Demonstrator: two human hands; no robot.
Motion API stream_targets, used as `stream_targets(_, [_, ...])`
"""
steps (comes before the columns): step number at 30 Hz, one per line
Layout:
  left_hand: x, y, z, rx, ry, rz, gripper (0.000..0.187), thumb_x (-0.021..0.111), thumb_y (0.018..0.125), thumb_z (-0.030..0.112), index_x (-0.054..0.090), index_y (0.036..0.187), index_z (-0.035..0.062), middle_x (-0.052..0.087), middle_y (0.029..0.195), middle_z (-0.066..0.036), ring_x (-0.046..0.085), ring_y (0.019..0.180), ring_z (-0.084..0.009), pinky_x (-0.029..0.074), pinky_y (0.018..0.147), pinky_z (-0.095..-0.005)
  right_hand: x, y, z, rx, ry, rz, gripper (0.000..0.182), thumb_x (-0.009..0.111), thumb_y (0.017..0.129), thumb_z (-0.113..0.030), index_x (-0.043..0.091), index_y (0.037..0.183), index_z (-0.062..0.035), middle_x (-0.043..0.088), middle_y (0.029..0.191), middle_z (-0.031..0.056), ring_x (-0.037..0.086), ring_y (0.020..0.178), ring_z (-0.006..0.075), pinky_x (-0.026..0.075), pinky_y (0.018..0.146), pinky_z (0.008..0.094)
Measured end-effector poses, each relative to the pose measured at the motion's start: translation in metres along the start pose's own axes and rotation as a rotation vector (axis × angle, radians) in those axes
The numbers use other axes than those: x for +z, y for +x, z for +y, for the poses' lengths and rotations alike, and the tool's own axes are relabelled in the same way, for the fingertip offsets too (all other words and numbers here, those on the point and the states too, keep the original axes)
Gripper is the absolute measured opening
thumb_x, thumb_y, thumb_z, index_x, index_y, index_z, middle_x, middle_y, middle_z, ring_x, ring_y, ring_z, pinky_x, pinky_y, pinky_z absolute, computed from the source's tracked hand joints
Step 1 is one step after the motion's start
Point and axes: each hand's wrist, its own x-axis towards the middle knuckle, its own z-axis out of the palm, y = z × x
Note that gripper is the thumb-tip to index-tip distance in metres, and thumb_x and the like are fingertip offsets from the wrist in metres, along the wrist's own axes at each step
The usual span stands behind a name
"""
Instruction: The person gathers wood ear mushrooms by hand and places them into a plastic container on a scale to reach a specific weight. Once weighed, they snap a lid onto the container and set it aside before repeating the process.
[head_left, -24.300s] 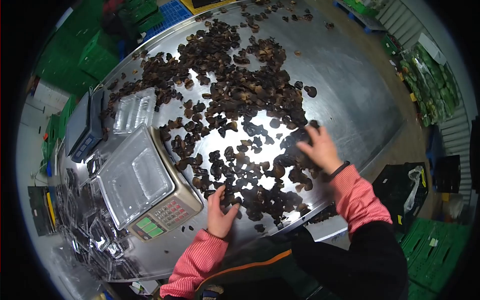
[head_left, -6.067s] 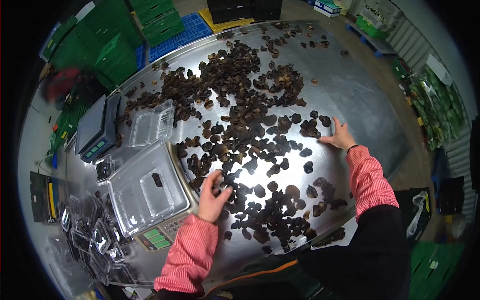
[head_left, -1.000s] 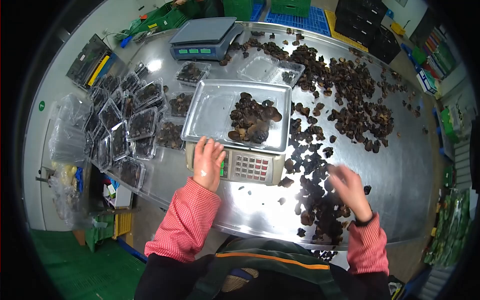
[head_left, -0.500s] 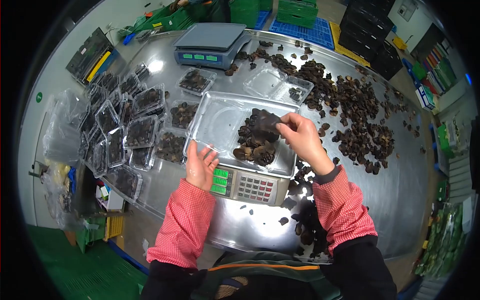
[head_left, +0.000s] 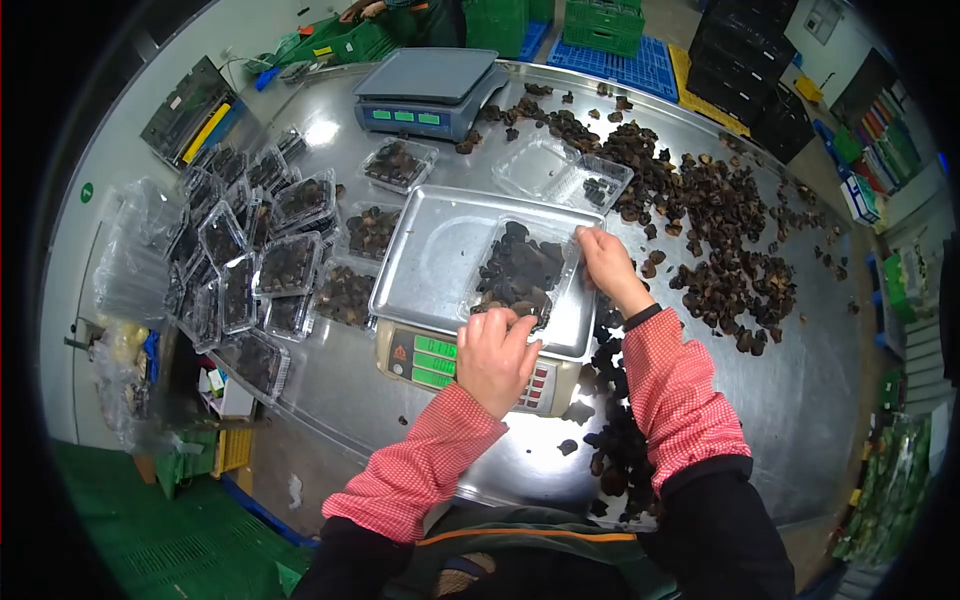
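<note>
A clear plastic box holding dark wood ear mushrooms stands on the metal pan of the nearer scale. My left hand is at the box's near end, its fingers curled closed over the rim, close to the mushrooms; the fingertips are partly hidden. At the right side of the box, my right hand is closed on the edge with thumb and fingers. The scale's green display is lit, and my left hand covers part of the keypad.
Filled clear boxes are piled on the left. An open clear box with a few mushrooms lies behind the pan. Loose mushrooms spread over the steel table. A second scale stands at the back. Another person's hand shows beyond.
My left hand has moved right, from the pan's left edge to the box's near end. My right hand has let go of a large mushroom piece, now lying in the box, and taken the box's edge.
</note>
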Motion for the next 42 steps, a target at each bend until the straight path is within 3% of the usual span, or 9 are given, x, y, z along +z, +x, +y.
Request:
stream_targets(3, [-0.003, -0.003, -0.004, -0.128, 0.010, 0.005, 0.036, 0.079, 0.072, 0.011, 0.068, 0.107, 0.0096, 0.055, 0.101, -0.010, 0.054, 0.093, -0.0299, 0.044, 0.081, -0.0419, 0.004, -0.011, -0.001, 0.147, 0.240, -0.074, 0.026, 0.053, 0.100, -0.022, 0.058, 0.104, 0.0040, 0.062, 0.072, 0.0089, 0.063, 0.056, 0.0156, 0.053, 0.049, 0.0282])
stream_targets(4, [-0.002, -0.006, -0.012, -0.119, 0.002, 0.033, 0.048, 0.077, 0.078, 0.010, 0.061, 0.123, 0.0108, 0.056, 0.096, -0.008, 0.057, 0.086, -0.0255, 0.047, 0.075, -0.0408, 0.003, -0.017, 0.000, 0.165, 0.292, -0.071, 0.024, 0.053, 0.100, -0.020, 0.057, 0.103, 0.0037, 0.062, 0.072, 0.0090, 0.063, 0.056, 0.0158, 0.054, 0.051, 0.0276])
stream_targets(7, [-0.002, -0.007, -0.022, -0.689, -0.438, -0.044, 0.067, 0.073, 0.080, 0.004, 0.046, 0.141, 0.0109, 0.059, 0.090, -0.009, 0.061, 0.077, -0.0223, 0.051, 0.069, -0.0390, 0.002, -0.032, -0.001, 0.200, 0.404, -0.075, 0.017, 0.053, 0.101, -0.015, 0.055, 0.100, 0.0023, 0.060, 0.076, 0.0077, 0.065, 0.063, 0.0156, 0.058, 0.057, 0.0268])
stream_targets(8, [0.010, -0.015, -0.038, -0.712, -0.478, -0.039, 0.083, 0.067, 0.085, -0.001, 0.023, 0.154, 0.0114, 0.061, 0.087, -0.009, 0.064, 0.072, -0.0195, 0.055, 0.065, -0.0346, 0.005, -0.036, -0.001, 0.206, 0.444, -0.055, 0.015, 0.054, 0.100, -0.013, 0.055, 0.098, 0.0027, 0.061, 0.078, 0.0086, 0.065, 0.063, 0.0157, 0.059, 0.057, 0.0269])
stream_targets(11, [-0.004, 0.002, -0.034, -1.216, -1.210, -0.011, 0.084, 0.063, 0.091, -0.001, 0.012, 0.156, 0.0107, 0.065, 0.088, -0.010, 0.065, 0.069, -0.0166, 0.059, 0.066, -0.0296, 0.013, -0.046, 0.000, 0.177, 0.501, 0.009, 0.008, 0.054, 0.097, -0.005, 0.052, 0.097, 0.0028, 0.060, 0.083, 0.0090, 0.066, 0.066, 0.0163, 0.060, 0.058, 0.0273])
stream_targets(24, [-0.036, -0.031, -0.048, -0.982, -1.322, 0.016, 0.074, 0.059, 0.095, 0.000, 0.016, 0.155, 0.0043, 0.062, 0.098, -0.009, 0.064, 0.088, -0.0156, 0.058, 0.076, -0.0282, 0.026, -0.093, -0.038, -0.030, 0.612, -0.013, 0.006, 0.053, 0.099, -0.004, 0.049, 0.101, 0.0009, 0.061, 0.085, 0.0088, 0.067, 0.070, 0.0157, 0.060, 0.063, 0.0266])
stream_targets(30, [-0.046, -0.004, -0.047, -0.262, -0.090, 0.037, 0.092, 0.085, 0.072, 0.025, 0.037, 0.148, 0.0056, 0.051, 0.129, -0.018, 0.048, 0.126, -0.0330, 0.041, 0.105, -0.0482, 0.016, -0.080, -0.008, 0.144, 0.573, 0.004, 0.010, 0.053, 0.100, -0.009, 0.051, 0.101, 0.0012, 0.059, 0.088, 0.0080, 0.066, 0.070, 0.0154, 0.060, 0.061, 0.0267])
stream_targets(33, [-0.043, 0.032, -0.038, 0.000, 0.090, -0.131, 0.099, 0.088, 0.061, 0.033, 0.041, 0.145, 0.0101, 0.042, 0.140, -0.024, 0.041, 0.132, -0.0417, 0.034, 0.110, -0.0523, 0.015, -0.081, 0.003, 0.218, 0.496, -0.005, 0.021, 0.055, 0.101, -0.013, 0.053, 0.111, 0.0048, 0.059, 0.085, 0.0077, 0.066, 0.067, 0.0153, 0.060, 0.058, 0.0267])
stream_targets(42, [-0.014, 0.061, -0.058, 0.047, 0.212, -0.370, 0.077, 0.079, 0.069, 0.034, 0.051, 0.138, 0.0091, 0.044, 0.136, -0.029, 0.043, 0.128, -0.0456, 0.042, 0.104, -0.0516, 0.017, -0.097, 0.002, 0.112, 0.275, -0.033, 0.042, 0.059, 0.099, -0.018, 0.047, 0.131, 0.0064, 0.060, 0.077, 0.0075, 0.064, 0.062, 0.0137, 0.054, 0.052, 0.0264])
